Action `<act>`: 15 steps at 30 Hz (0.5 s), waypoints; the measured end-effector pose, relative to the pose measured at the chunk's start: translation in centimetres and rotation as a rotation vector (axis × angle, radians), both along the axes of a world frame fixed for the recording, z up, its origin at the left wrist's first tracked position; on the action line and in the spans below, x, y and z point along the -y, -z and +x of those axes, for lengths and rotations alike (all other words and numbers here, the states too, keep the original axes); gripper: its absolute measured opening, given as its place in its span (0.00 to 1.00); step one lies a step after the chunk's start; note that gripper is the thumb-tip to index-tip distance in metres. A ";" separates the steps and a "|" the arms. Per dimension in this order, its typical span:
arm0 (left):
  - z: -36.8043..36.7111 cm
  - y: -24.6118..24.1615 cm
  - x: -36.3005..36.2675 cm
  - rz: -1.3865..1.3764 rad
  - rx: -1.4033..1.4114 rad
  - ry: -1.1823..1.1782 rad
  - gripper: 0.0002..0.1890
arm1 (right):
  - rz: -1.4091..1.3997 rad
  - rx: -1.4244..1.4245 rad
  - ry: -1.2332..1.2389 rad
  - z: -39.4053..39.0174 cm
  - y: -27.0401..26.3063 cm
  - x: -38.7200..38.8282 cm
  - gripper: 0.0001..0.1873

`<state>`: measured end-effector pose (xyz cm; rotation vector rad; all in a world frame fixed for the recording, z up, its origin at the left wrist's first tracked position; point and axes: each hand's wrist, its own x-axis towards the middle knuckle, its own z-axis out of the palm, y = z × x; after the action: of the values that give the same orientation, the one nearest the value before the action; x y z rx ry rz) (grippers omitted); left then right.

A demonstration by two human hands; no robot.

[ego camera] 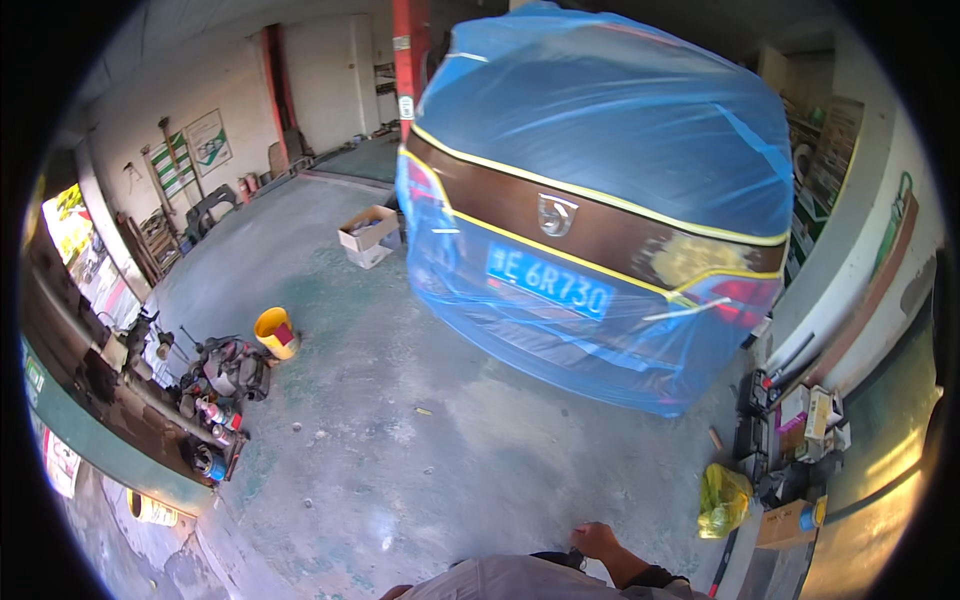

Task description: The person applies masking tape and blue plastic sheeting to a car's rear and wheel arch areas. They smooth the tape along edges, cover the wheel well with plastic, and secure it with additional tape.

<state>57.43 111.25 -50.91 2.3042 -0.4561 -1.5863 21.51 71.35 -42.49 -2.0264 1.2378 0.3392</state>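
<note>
At the bottom edge, close to the person's grey top, is my right hand (596, 538), its fingers curled; whether it holds something small and dark there cannot be told. Only a sliver of my left arm or hand (396, 592) shows at the lower edge. Before me stands a car draped in blue masking film (600, 135), bordered by yellow masking tape (555, 260). Between the tape lines lies a bare brown tailgate panel (487, 172) with a metal emblem (556, 215). A pale yellow, filler-like patch (697, 259) marks the panel's right end.
A yellow bucket (276, 333) and an open cardboard box (369, 234) stand on the concrete floor. Bags and cans line the left side. At right are a yellow plastic bag (724, 501), another cardboard box (782, 525) and stacked cases. A red post (411, 67) rises behind the car.
</note>
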 end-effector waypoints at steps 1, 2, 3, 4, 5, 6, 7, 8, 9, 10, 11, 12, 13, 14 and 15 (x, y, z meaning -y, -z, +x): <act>1.3 -0.3 -1.4 -0.019 -0.006 -0.086 0.26 | -0.004 0.009 0.005 2.2 0.6 -0.6 0.22; 2.8 -0.6 -2.5 -0.043 -0.008 -0.167 0.25 | -0.017 0.031 0.004 4.2 1.4 -0.9 0.21; 4.1 -1.0 -3.3 -0.075 -0.017 -0.248 0.25 | -0.062 0.040 -0.021 5.6 2.3 -1.0 0.21; 5.6 -1.3 -4.0 -0.113 -0.033 -0.331 0.25 | -0.117 0.059 -0.056 6.4 3.2 -0.8 0.20; 7.0 -1.4 -4.2 -0.153 -0.049 -0.396 0.25 | -0.155 0.050 -0.074 6.9 4.3 -0.2 0.20; 8.5 -1.5 -4.2 -0.192 -0.062 -0.451 0.24 | -0.242 0.074 -0.170 7.5 5.6 0.6 0.16; 9.9 -1.5 -4.2 -0.225 -0.076 -0.499 0.24 | -0.297 0.001 -0.410 7.4 6.6 2.0 0.15; 11.5 -1.4 -4.0 -0.258 -0.089 -0.540 0.24 | -0.308 -0.144 -0.617 7.6 7.6 3.2 0.14; 13.0 -1.2 -3.6 -0.289 -0.101 -0.572 0.24 | -0.320 -0.341 -0.869 7.7 8.4 4.7 0.13; 14.8 -0.9 -2.9 -0.316 -0.108 -0.589 0.24 | -0.177 -0.311 -0.715 7.6 8.8 5.8 0.11; 16.7 -0.8 -2.5 -0.339 -0.119 -0.613 0.23 | -0.082 -0.357 -0.703 8.2 9.5 6.7 0.11; 18.7 -0.7 -1.9 -0.362 -0.130 -0.632 0.23 | -0.099 -0.317 -0.798 9.0 9.9 7.7 0.10; 21.0 -0.7 -1.3 -0.381 -0.133 -0.645 0.23 | -0.140 -0.357 -0.994 9.6 10.1 8.4 0.10; 23.4 -0.7 -0.9 -0.399 -0.141 -0.669 0.23 | -0.154 -0.245 -0.998 10.9 10.4 8.9 0.10; 26.0 -0.8 -0.3 -0.416 -0.138 -0.681 0.23 | -0.156 -0.173 -1.006 12.7 10.7 9.5 0.11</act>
<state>83.48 111.51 -50.07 1.7503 0.0441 -1.1608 34.24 61.80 -53.21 -2.6723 0.2283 0.9127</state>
